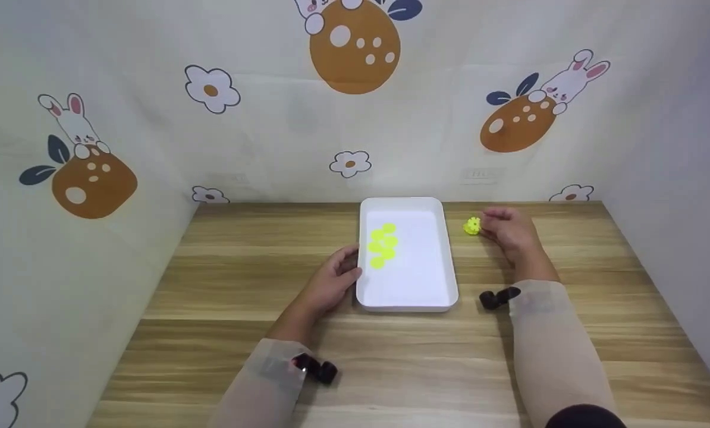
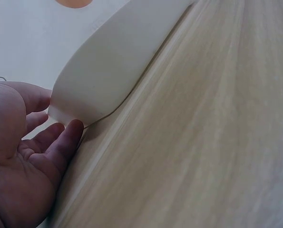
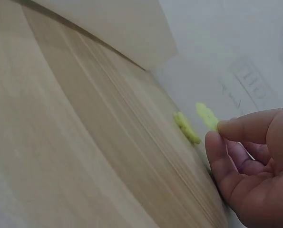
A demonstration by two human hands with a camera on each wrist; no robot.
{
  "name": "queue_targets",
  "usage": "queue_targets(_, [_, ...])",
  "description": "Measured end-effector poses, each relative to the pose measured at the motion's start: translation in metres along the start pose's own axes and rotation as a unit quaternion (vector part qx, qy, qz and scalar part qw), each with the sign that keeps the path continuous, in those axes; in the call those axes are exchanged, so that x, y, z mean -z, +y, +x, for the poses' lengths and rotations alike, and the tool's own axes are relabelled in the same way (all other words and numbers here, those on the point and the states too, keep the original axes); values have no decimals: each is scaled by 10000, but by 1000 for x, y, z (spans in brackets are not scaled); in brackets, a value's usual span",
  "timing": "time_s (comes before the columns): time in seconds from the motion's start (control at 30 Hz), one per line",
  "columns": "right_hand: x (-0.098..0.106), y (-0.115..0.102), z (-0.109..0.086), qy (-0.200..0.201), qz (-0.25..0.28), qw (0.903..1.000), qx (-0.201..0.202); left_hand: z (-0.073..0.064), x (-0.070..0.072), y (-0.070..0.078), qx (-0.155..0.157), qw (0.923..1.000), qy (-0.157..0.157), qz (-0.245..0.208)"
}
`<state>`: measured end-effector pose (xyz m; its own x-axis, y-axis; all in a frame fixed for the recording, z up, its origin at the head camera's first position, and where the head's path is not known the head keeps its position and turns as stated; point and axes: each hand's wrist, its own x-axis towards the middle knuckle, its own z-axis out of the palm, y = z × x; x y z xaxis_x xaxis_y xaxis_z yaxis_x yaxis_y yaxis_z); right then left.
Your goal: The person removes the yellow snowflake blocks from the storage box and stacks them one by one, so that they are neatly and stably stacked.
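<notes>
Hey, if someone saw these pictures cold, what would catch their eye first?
Probably the cluster of bright yellow, flat, round pieces in the left half of the shallow white rectangular tray on the brown wood-grain table. Next, the thin, bright yellow, scalloped piece that the bare right hand pinches, right of the tray. Behind, large brown-orange fruits with white rabbits on the pale printed backdrop likely stand out too.

Pieces [image 1: 389, 241] in tray [image 1: 417, 264], tray on table [image 1: 242, 249]
</notes>
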<state>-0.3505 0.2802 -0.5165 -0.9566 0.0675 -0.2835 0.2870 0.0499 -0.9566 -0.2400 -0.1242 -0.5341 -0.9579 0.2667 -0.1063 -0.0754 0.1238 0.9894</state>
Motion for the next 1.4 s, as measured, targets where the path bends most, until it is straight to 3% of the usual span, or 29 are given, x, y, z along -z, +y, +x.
queue_targets(0.33, [-5,-2,-5,332,-951,9947,192,1,0,-1,74,9999,68,63])
queue_targets(0.67, [-5,0,-6,501,-1125,9923,145,1,0,-3,86,9999,44,36])
queue_targets(0.97, [-7,-5,-7,535,-634,9965,-63,3,-1,-5,32,10000,56,-55])
queue_targets(1.2, [-17,-28,-19,45,-240,9995,-175,2,-1,-4,55,10000,77,-3])
queue_targets(1.4, [-40,-50,-35,-435,-354,9980,285,2,-1,-2,70,9999,85,-1])
